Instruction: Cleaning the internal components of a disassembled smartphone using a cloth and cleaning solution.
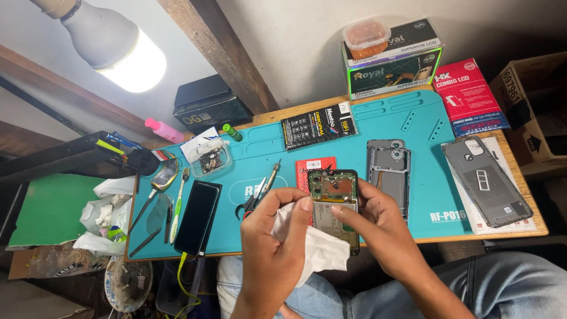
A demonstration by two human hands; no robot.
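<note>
My right hand (381, 227) grips an opened phone (333, 198) with its back off, so the green circuit board and battery show. It is held just above the near edge of the teal work mat (378, 127). My left hand (271, 245) holds a crumpled white tissue (316, 248) pressed against the phone's lower left side. Both hands are close together over my lap.
On the mat lie a grey phone frame (388, 171), a grey back cover (485, 180), a black phone screen (198, 215), a screwdriver (270, 177), scissors (248, 204) and a toothbrush (178, 204). Boxes (393, 59) stand at the back. A lit bulb (121, 50) hangs upper left.
</note>
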